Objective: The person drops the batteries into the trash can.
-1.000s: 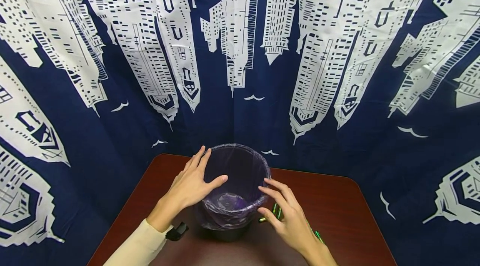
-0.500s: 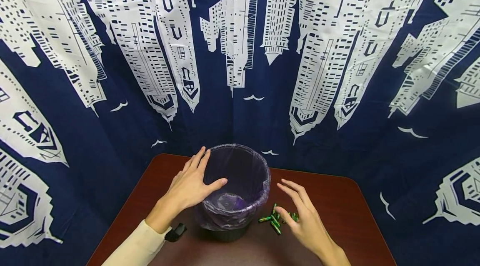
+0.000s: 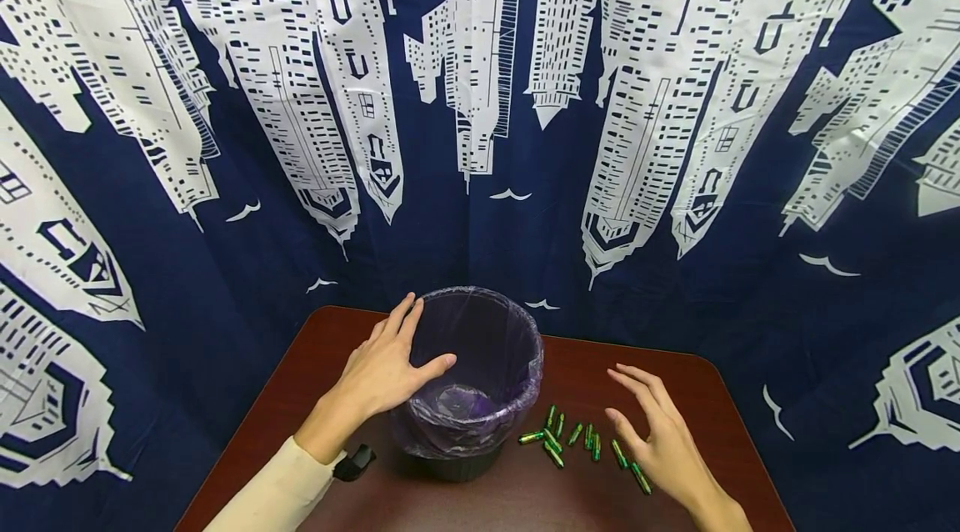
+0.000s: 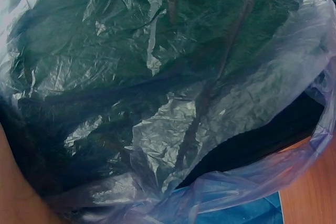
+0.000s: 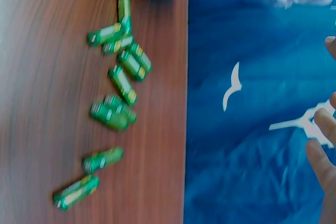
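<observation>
A dark bin lined with a thin purple plastic bag (image 3: 480, 432) stands on the table. My left hand (image 3: 378, 369) is at its left rim, fingers extended along the outside and thumb over the opening. Whether the palm touches the rim cannot be made out. The liner (image 4: 173, 124) fills the left wrist view, with crumpled folds inside the bin. To the right of the bin lie several small green batteries (image 3: 553, 441), also seen in the right wrist view as a loose line of batteries (image 5: 123, 85). My right hand (image 3: 663, 436) hovers beside the rightmost ones, fingers loosely bent, holding nothing.
The reddish-brown wooden table (image 3: 675, 382) has rounded far corners. Behind and around it hangs a navy curtain (image 3: 465, 240) printed with white upside-down buildings and birds. A black strap with a small device (image 3: 355, 463) sits on my left wrist.
My right hand has moved away from the bin's right rim, rightward over the table, uncovering the batteries. My left hand has stayed at the left rim, and the bin has not moved.
</observation>
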`<state>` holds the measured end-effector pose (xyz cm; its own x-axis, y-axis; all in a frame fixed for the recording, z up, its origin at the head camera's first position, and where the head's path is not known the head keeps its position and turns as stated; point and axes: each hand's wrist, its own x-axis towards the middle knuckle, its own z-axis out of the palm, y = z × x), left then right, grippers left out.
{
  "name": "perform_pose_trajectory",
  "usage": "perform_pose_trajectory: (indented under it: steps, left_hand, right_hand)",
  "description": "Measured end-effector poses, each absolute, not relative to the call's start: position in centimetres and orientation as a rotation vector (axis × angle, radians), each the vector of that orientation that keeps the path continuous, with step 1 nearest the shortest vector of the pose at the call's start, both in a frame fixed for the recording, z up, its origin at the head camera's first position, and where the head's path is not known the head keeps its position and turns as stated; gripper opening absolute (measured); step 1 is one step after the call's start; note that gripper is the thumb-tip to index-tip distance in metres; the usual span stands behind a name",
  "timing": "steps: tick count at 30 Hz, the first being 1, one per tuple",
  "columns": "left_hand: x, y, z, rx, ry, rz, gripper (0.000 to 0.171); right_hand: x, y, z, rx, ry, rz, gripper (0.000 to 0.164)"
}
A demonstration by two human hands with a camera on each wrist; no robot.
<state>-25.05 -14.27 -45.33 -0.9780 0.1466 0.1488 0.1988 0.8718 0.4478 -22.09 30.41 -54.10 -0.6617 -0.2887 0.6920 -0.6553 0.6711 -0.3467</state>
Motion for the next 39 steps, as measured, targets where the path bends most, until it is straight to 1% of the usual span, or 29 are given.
perform_pose_trajectory:
  steps: [6,14,24,30,39]
  left_hand:
    - [-25.0,-14.1,-45.2,-0.268,-2.933,-0.716,0.114]
    - [-25.1,-14.2,-45.4,-0.261,-2.94,-0.72,0.114]
    - [-25.1,-14.2,-45.4,-0.261,-2.935,-0.73,0.113]
    - [-25.1,-14.1,-45.5,-0.252,-2.936,-0.747,0.113]
    - [-25.1,-14.1,-45.3,-0.248,-2.933,-0.759,0.111]
  right_hand:
    - [-22.4,33.0,-55.2,0.705,-2.262,0.784,0.079]
    - [-22.6,36.3,-57.4,0.63,-2.38,0.76,0.07]
    - [-22.2,39.7,-60.5,0.511,-2.53,0.738,0.066]
    - [-21.6,41.0,-61.7,0.389,-2.719,0.742,0.066]
    - [-21.2,40.9,-62.9,0.256,-2.946,0.972,0.067]
